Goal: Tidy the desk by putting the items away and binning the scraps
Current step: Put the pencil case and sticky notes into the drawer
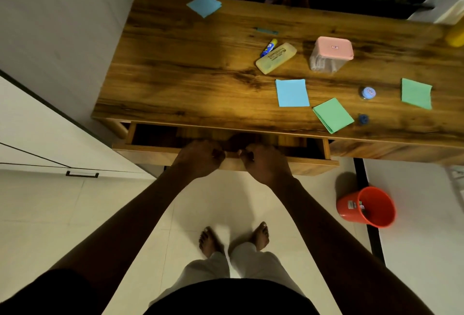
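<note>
Dark cloth of the person's top fills the bottom edge, with pale trousers and two bare feet on the light tiled floor below. Both arms reach forward to the wooden drawer (313, 162) under the desk, which stands pulled out. The left hand (200, 157) and the right hand (263, 161) sit side by side, almost touching, at the middle of the drawer's front panel, fingers curled down over its top edge and gripping it. The drawer's inside is in shadow, and I cannot tell what it holds.

Everything to be tidied lies beyond the hands, on the wood-grain desk top (175, 68). Nearest the grip, just past the desk's front edge to the right, are a blue paper square (292, 92) and a folded green paper (332, 115), then a small blue cap (363, 119), a little blue-lidded jar (367, 92) and a second green paper (416, 93). Farther back are a pale yellow oblong case (275, 58) touching a blue and yellow glue stick (269, 47), and a clear container with a pink lid (331, 53). Another blue paper (204, 4) lies at the far left corner.

A red plastic bucket (366, 206) stands on the floor to the right of the drawer.
</note>
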{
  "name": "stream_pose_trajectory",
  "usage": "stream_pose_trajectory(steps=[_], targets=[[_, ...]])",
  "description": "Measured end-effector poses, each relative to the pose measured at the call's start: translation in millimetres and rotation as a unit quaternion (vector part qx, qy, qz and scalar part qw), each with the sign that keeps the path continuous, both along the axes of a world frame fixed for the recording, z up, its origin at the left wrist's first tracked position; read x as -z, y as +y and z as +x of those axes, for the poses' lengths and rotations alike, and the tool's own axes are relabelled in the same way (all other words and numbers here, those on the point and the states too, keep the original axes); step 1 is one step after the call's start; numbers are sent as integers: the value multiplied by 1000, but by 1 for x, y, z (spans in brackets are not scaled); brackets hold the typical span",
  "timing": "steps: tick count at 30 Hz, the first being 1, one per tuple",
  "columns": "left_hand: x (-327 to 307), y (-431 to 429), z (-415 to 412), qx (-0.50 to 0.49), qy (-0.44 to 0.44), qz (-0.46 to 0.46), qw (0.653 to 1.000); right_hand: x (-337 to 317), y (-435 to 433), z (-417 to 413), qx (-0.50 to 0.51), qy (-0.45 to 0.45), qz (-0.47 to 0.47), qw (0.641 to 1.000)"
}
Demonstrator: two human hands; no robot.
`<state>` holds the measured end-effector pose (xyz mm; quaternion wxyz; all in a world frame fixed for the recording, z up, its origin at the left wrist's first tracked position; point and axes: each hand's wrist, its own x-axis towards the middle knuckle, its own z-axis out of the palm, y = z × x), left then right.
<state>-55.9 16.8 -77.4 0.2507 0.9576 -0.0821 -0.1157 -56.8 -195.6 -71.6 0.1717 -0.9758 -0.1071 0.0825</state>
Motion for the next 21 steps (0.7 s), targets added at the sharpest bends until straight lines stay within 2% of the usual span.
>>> stream_pose_trajectory(steps=[6, 15, 21], targets=[[-12, -3, -1, 1, 141, 28, 990, -11, 0, -5, 5, 125, -17, 992], [-16, -2, -33, 2, 222, 3, 975, -11, -3, -29, -5, 239, -12, 971], [-15, -1, -44, 10, 294, -36, 955, -5, -4, -43, -34, 270, -16, 962]])
